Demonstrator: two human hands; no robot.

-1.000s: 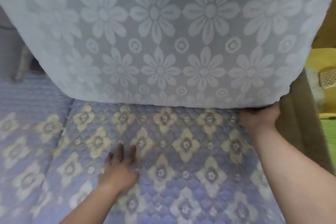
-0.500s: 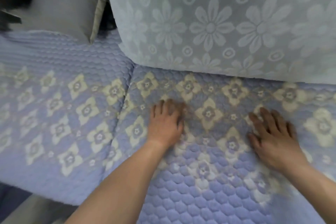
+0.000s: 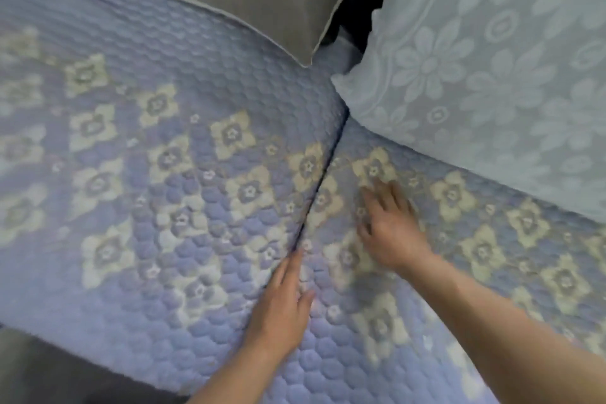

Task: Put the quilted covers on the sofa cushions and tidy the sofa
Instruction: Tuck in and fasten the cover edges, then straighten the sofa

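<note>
My left hand (image 3: 282, 305) has slid left, fingers straight, now at the seam between the two lilac quilted seat covers with cream flower diamonds (image 3: 170, 180). My right hand (image 3: 388, 229), released and flat, presses the right cover. Pale blue floral back cushion (image 3: 485, 69) stands at that cushion's back edge; grey pillow (image 3: 249, 0) behind the left.

- Left seat cushion (image 3: 147, 174): lilac quilted cover with cream flowers, lying flat.
- Right seat cushion (image 3: 442, 272): same cover, butted against it along a dark seam.
</note>
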